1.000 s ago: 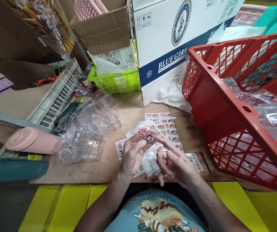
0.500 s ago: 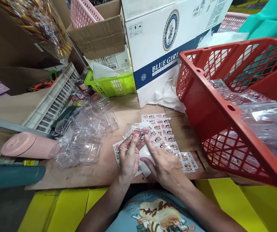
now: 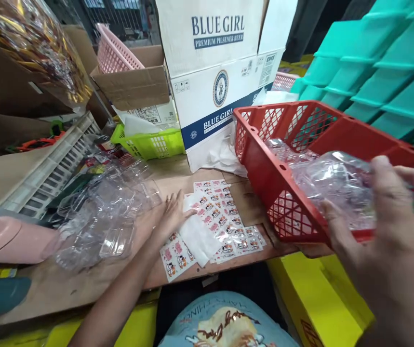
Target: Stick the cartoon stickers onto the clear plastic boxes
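Across the wooden surface (image 3: 53,291), stickers (image 3: 224,219) lie right of the left hand's (image 3: 172,214) parted fingers; clear boxes (image 3: 337,171), left of the right hand's (image 3: 398,231), also spread.

Packing workshop, stacked teal crates (image 3: 383,82)

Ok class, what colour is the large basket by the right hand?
The basket is red, seen best in the head view.

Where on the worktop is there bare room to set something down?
Widest: bare wood between the clear containers and the near edge, though the left forearm crosses its right end. Smaller: behind the sticker sheets, before the lime basket. Crowded: around the containers, and inside the red crate, under the right hand.
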A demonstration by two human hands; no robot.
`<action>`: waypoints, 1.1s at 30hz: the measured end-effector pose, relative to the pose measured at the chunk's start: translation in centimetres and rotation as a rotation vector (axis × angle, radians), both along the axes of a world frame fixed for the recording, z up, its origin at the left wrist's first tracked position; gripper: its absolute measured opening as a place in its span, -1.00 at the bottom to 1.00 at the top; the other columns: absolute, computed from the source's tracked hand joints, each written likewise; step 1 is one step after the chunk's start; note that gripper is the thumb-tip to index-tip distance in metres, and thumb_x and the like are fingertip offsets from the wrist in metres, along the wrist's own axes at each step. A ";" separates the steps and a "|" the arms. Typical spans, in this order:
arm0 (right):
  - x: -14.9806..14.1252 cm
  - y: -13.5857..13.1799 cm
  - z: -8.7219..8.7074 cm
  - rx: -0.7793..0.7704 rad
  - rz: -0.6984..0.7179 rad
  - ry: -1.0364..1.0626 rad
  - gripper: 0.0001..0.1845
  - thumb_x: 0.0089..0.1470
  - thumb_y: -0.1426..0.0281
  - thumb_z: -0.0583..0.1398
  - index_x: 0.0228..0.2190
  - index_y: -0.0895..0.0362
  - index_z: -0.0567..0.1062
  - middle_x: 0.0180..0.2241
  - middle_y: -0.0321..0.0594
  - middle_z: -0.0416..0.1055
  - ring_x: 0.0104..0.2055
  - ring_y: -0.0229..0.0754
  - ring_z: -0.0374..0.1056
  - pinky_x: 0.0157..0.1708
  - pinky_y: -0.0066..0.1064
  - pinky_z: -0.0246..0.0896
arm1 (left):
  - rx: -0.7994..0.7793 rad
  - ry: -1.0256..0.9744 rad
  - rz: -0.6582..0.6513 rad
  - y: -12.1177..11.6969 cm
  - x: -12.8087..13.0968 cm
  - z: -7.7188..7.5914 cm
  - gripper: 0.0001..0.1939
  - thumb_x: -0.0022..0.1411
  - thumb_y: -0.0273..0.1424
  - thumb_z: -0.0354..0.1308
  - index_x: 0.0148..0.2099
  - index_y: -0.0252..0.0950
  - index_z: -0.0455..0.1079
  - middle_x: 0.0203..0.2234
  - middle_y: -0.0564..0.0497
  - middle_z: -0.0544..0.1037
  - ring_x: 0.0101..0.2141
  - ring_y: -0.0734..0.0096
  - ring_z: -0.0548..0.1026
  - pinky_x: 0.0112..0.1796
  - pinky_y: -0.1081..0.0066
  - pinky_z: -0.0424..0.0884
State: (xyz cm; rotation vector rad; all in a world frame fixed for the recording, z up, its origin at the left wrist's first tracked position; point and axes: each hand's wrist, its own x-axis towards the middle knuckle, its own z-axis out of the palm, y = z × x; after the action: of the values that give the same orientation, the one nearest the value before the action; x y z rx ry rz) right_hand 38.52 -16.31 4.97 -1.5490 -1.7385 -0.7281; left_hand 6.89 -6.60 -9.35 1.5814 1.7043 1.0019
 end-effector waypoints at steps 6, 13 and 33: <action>-7.7 3.2 -5.0 -0.249 0.623 0.251 -0.40 0.19 0.37 0.18 0.24 0.04 0.24 0.24 0.06 0.19 0.29 0.13 0.10 0.20 0.10 0.07 | -0.047 0.091 -0.073 1.5 -0.5 -0.7 -0.72 0.03 -0.30 0.34 -0.22 -0.35 0.49 -0.16 -0.21 0.58 -0.04 -0.08 0.48 0.00 0.09 0.36; -12.4 12.9 -13.6 -0.703 0.766 0.767 -0.69 0.13 0.19 0.21 -0.34 0.21 0.54 -0.42 -0.11 0.53 -0.39 -0.12 0.43 -0.35 -0.30 0.36 | -0.308 -0.663 -0.273 -2.0 -1.8 1.5 -0.55 -0.02 -0.26 0.42 -0.10 -0.39 0.53 -0.21 -0.16 0.64 -0.34 0.25 0.59 -0.31 0.38 0.47; -13.8 10.3 -15.5 -0.473 0.917 0.455 -0.80 0.22 0.35 0.19 -0.36 0.16 0.60 -0.38 -0.09 0.48 -0.29 -0.12 0.29 -0.27 -0.28 0.24 | -0.374 -0.996 -0.094 -2.8 0.7 -0.7 -0.67 -0.02 -0.32 0.44 -0.21 -0.40 0.60 -0.42 -0.07 0.65 -0.50 0.46 0.52 -0.41 0.49 0.41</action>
State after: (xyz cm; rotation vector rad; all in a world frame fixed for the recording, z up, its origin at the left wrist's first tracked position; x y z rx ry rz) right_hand 24.69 -6.02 -10.53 -0.8777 -2.0359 0.4784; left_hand 7.59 -9.42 -10.07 0.6917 1.0097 1.0750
